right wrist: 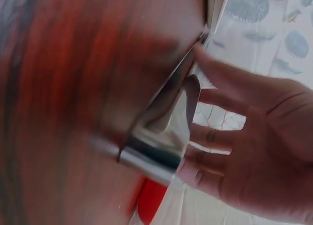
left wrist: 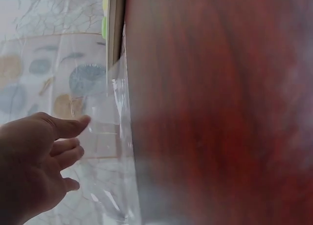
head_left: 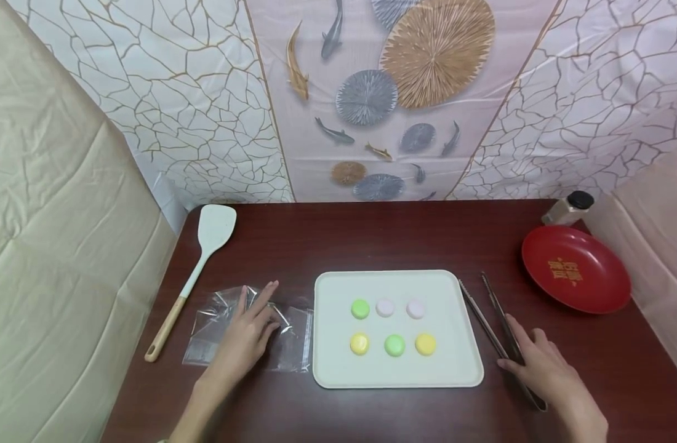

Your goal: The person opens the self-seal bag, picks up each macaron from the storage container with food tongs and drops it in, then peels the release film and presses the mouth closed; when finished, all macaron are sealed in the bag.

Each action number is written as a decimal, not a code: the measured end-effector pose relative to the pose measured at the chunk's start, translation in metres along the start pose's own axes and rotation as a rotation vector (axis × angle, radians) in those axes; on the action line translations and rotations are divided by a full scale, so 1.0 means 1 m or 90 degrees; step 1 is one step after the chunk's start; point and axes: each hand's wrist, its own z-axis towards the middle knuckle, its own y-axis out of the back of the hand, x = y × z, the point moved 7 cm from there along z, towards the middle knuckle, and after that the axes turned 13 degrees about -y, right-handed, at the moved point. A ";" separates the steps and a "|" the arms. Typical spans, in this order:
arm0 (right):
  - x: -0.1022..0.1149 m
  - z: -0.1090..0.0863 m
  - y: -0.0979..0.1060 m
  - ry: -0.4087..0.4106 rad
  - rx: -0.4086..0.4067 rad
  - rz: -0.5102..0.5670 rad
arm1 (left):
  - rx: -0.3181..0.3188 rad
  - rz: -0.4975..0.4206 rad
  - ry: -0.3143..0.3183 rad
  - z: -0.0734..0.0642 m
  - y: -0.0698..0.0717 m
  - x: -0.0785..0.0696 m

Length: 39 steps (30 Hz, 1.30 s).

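My left hand [head_left: 244,338] is over a clear plastic bag [head_left: 211,335] lying flat left of the tray. Its fingers are spread and loosely bent, with nothing pinched between them; in the left wrist view the thumb is close to the film [left wrist: 122,137]. On the right, metal tongs [head_left: 485,326] lie on the table, arms spread apart, their tips at the tray's right edge. My right hand [head_left: 546,366] holds them around the middle, thumb on one arm and fingers along the other. The right wrist view shows the bent end of the tongs [right wrist: 159,146] beside the palm.
Between the hands sits a white tray [head_left: 396,372] bearing several macaron-like rounds in green, yellow and pale lilac. A white spatula with a wooden handle [head_left: 167,329] lies far left. A red plate [head_left: 593,271] and a black-lidded jar [head_left: 565,209] stand at the right back.
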 end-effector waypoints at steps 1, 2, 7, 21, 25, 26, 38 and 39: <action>0.001 0.000 0.000 0.003 -0.003 -0.006 | -0.012 -0.033 0.011 -0.003 -0.002 0.004; 0.002 0.000 -0.001 0.007 -0.006 -0.011 | -0.027 -0.071 0.016 -0.006 -0.003 0.007; 0.005 0.005 -0.004 0.008 0.021 -0.030 | -0.068 -0.205 0.074 -0.014 -0.005 0.020; -0.012 0.001 0.012 0.048 0.055 0.146 | 0.013 -0.241 0.186 -0.050 -0.036 0.060; -0.015 -0.002 0.017 0.029 0.009 0.139 | 0.012 -0.259 0.200 -0.052 -0.038 0.063; -0.016 -0.004 0.018 0.033 -0.013 0.146 | 0.013 -0.264 0.205 -0.052 -0.038 0.063; -0.012 -0.043 0.016 0.325 -0.169 0.174 | 0.029 -0.293 0.230 -0.053 -0.041 0.067; -0.012 -0.044 0.014 0.334 -0.170 0.169 | 0.029 -0.296 0.231 -0.053 -0.042 0.067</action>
